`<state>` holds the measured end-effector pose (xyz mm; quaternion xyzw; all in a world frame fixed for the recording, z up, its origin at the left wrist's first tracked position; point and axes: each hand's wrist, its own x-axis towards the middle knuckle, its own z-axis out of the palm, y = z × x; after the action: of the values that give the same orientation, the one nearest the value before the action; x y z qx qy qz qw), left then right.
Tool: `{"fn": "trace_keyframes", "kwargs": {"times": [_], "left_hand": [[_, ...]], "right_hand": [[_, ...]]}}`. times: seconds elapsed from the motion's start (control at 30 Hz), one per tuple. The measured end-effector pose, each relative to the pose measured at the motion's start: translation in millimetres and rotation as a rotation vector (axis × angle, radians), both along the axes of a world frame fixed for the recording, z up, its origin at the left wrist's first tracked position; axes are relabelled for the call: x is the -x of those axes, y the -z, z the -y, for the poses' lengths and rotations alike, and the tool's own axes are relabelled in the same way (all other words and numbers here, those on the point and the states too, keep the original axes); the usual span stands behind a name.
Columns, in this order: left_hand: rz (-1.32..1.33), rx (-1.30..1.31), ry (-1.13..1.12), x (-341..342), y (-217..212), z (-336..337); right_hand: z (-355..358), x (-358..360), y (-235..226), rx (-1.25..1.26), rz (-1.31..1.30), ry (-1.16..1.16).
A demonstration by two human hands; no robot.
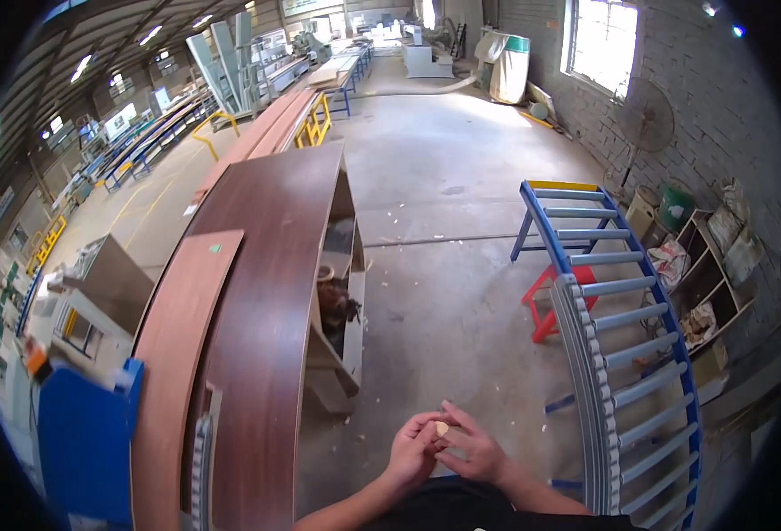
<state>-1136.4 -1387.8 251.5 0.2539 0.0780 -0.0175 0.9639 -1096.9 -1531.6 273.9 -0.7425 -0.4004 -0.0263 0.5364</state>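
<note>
Low in the middle of the view, my two hands meet in front of my dark clothing. My left hand (412,453) is closed, with its thumb and fingers pinching a small, pale yellow, roundish piece (442,429); its exact kind does not show. Against the same piece sits my right hand (476,453), palm turned inward. Its index finger points up and its other fingers are spread apart. Left of my hands runs a dark brown wood-grain tabletop (262,292), on which lies a long lighter reddish-brown board (182,327).
A roller conveyor (634,361) with a blue frame stands at my right, a red stool (545,332) beside it. Open shelves under the tabletop hold a dark bundle (333,301). Wood scraps dot the concrete floor (448,327). A standing fan (645,115) is by the brick wall.
</note>
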Motion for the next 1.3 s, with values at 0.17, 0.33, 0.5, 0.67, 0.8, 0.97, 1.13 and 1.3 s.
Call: {"fn": "trace_keyframes", "kwargs": {"times": [0.17,0.33,0.5,0.67,0.8,0.97,1.13,1.3], "left_hand": [[0.106,-0.103,0.208,-169,7,-10],[0.109,-0.044,0.233,-351,23,-13],[0.142,0.080,0.247,-516,5,-61],[-0.132,-0.908,0.039,-610,2,-162],[-0.387,-1.917,-0.428,-650,37,-262],[-0.770,-2.056,-0.576,-744,72,-356],[-0.772,-2.096,-0.446,-866,82,-433],[-0.836,-2.153,-0.553,-973,91,-493]], "right_hand": [[-6,-151,21,-0.038,0.103,0.157],[-16,-325,35,-0.117,0.072,0.153],[-47,-513,16,-0.049,0.093,0.105],[-103,-687,16,-0.022,-0.037,-0.096],[-186,-806,33,0.012,-0.183,-0.263],[-264,-961,118,0.265,-0.627,-0.096],[-251,-1100,193,0.176,-1.009,0.167],[-189,-1219,283,0.193,-1.413,0.393]]}}
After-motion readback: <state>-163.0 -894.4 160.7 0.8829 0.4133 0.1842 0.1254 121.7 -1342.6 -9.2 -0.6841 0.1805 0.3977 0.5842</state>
